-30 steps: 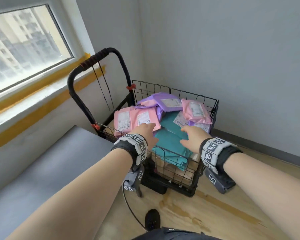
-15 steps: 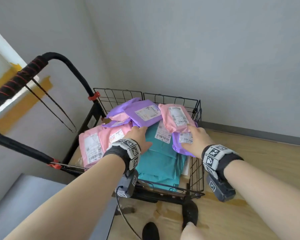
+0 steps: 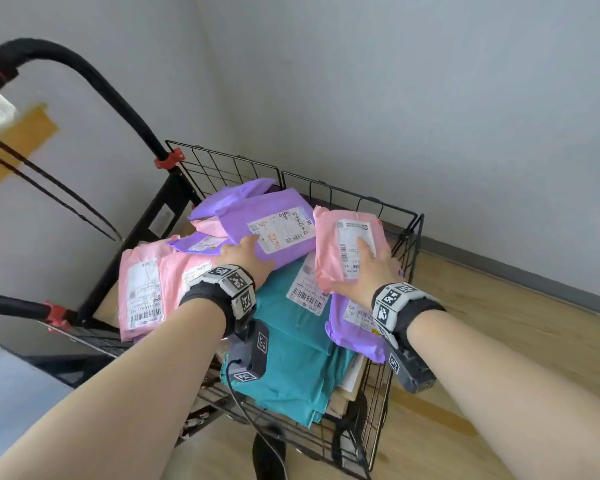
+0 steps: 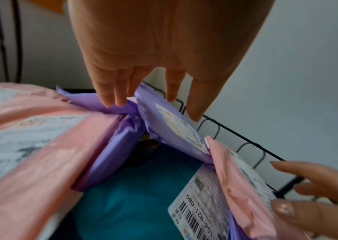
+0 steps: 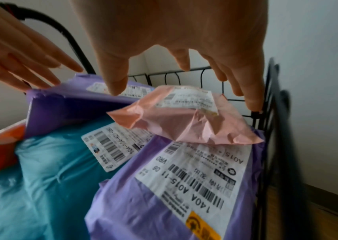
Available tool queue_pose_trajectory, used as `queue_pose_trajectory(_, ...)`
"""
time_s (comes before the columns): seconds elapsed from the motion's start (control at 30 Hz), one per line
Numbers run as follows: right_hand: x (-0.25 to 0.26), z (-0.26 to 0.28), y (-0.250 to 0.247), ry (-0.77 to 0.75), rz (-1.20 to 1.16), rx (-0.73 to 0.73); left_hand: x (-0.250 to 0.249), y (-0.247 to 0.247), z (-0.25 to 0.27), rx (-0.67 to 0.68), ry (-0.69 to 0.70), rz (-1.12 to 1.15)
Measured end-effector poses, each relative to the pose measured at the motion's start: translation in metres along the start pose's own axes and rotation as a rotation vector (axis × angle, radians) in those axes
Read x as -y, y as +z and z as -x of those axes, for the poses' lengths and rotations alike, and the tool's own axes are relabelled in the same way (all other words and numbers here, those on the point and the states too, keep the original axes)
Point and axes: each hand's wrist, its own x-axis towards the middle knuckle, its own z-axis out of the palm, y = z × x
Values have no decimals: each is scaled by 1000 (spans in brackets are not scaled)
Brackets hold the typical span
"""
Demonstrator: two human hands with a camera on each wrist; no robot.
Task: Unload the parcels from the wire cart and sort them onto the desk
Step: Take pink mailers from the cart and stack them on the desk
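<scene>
Pink parcel point(image 3: 347, 251) under right hand point(image 3: 368, 271); fingers spread.

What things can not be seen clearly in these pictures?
- Head view: the wire cart bottom, buried under the teal parcel.
- Head view: the desk, cut off at the lower left edge.
- Left wrist view: the pink parcel label, blurred.
- Right wrist view: the right hand, fingers above parcels, contact unclear.

Your head camera looks steeply down from above into the wire cart point(image 3: 357, 202); each wrist camera sits close under its palm, facing the far rim; all three share the teal parcel point(image 3: 291, 362) and pink parcel point(image 5: 186, 116).
</scene>
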Motion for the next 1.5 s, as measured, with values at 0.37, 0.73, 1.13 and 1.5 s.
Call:
queue_pose_trajectory(0.37, 0, -33, 2, 73, 93, 166, -14, 11, 2, -169, -28, 191)
queue_pose_trajectory(0.73, 7, -2, -22, 172, -121, 165, -10, -4, 32, -253, -33, 363)
queue_pose_trajectory(1.13, 81, 119, -13, -51, -201, -52, 76, -38, 143, -436, 153, 382)
queue_pose_trajectory(1.5, 221, 290, 71, -438, -142, -45, 280, -63, 294, -711, -49, 571)
